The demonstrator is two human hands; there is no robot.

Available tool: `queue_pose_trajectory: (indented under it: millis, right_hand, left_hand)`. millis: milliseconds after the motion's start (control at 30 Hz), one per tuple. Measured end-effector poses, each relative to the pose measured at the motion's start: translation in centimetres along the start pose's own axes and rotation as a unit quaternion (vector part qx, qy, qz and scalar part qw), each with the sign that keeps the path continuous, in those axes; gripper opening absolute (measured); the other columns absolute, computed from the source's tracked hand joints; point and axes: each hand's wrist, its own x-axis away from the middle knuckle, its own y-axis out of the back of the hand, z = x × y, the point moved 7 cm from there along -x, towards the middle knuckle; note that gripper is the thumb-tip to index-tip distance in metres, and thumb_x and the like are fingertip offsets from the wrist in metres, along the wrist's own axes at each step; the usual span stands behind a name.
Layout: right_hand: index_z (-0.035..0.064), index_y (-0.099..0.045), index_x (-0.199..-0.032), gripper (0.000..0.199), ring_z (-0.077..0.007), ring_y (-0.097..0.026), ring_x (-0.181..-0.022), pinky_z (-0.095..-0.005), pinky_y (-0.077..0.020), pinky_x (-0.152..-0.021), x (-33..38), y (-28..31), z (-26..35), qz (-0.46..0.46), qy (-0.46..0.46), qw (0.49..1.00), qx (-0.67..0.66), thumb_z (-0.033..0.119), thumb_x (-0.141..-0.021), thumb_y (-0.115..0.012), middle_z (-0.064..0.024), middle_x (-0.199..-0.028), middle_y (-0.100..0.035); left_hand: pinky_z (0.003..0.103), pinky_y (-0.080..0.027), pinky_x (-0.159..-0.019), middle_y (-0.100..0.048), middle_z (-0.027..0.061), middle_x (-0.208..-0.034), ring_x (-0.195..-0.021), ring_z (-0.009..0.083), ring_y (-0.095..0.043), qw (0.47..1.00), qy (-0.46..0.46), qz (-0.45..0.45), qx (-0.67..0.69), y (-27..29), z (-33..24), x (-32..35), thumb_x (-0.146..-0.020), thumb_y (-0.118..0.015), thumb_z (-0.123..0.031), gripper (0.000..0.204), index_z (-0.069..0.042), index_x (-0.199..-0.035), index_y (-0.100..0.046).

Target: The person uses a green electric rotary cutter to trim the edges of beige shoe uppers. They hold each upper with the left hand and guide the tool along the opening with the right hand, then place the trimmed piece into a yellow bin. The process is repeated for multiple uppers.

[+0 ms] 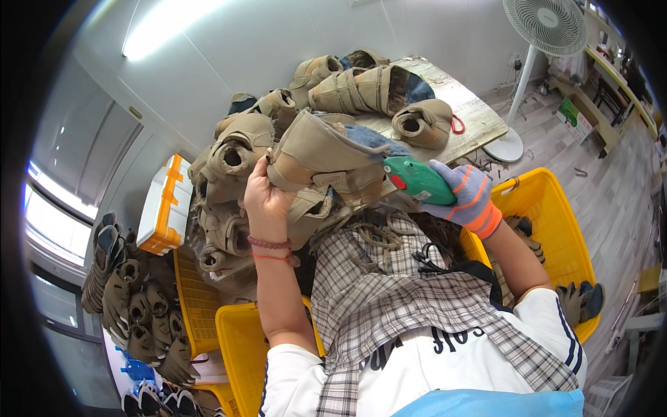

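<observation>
My bare left hand, with bracelets at its wrist, grips a tan shoe upper by its end and holds it up in front of me. Blue lining shows along its opening. My right hand, in a grey and orange striped glove, is closed round a green handheld tool with a red button. The tool's front end meets the right end of the upper, near the blue lining; its tip is hidden there. More tan shoe uppers lie heaped beside my left hand.
Further uppers lie on a worn wooden table. Yellow baskets stand at both sides of me. At the left are a white and orange box and stacked uppers. A standing fan is at the far right.
</observation>
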Motion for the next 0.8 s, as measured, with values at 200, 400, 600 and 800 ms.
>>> queue_pose_trajectory:
  millis: [200, 400, 600, 800]
  right_hand:
    - [0.0060, -0.060, -0.111, 0.066, -0.0239, -0.056, -0.053, -0.0328, -0.0439, -0.050, -1.0, -0.1, 0.6, 0.000, -0.023, 0.999, -0.036, 0.039, -0.059, -0.083, -0.0072, -0.065, -0.057]
    - [0.0068, -0.061, -0.110, 0.063, -0.0266, -0.061, -0.060, -0.0330, -0.0480, -0.053, -1.4, -1.1, 0.8, -0.008, -0.054, 0.993, -0.104, 0.036, -0.058, -0.084, -0.0115, -0.075, -0.064]
    - [0.0062, -0.063, -0.106, 0.058, -0.0278, -0.064, -0.064, -0.0318, -0.0510, -0.058, -1.3, -3.0, 0.2, 0.027, -0.147, 0.971, -0.186, 0.035, -0.060, -0.083, -0.0137, -0.076, -0.065]
    - [0.0061, -0.063, -0.109, 0.059, -0.0230, -0.067, -0.068, -0.0291, -0.0523, -0.062, -1.2, -4.8, 0.2, 0.042, -0.220, 0.941, -0.255, 0.034, -0.061, -0.083, -0.0132, -0.079, -0.067]
  left_hand:
    - [0.051, -0.041, -0.099, -0.055, 0.0154, -0.123, -0.115, 0.0288, -0.052, 0.982, -0.059, 0.158, -0.084, -3.3, 2.4, 2.1, -0.097, -0.041, -0.016, 0.025, 0.001, -0.110, -0.055]
    - [0.046, -0.039, -0.102, -0.051, 0.0132, -0.128, -0.119, 0.0267, -0.049, 0.972, -0.109, 0.166, -0.124, -4.0, 3.6, 3.1, -0.096, -0.044, -0.012, 0.033, 0.001, -0.126, -0.047]
    - [0.043, -0.041, -0.101, -0.052, 0.0120, -0.127, -0.118, 0.0261, -0.050, 0.942, -0.177, 0.171, -0.228, -3.2, 4.2, 3.7, -0.094, -0.048, -0.008, 0.034, 0.001, -0.127, -0.046]
    - [0.042, -0.042, -0.100, -0.053, 0.0124, -0.126, -0.116, 0.0248, -0.052, 0.900, -0.191, 0.201, -0.336, -3.0, 5.9, 4.0, -0.092, -0.051, -0.003, 0.036, 0.002, -0.127, -0.047]
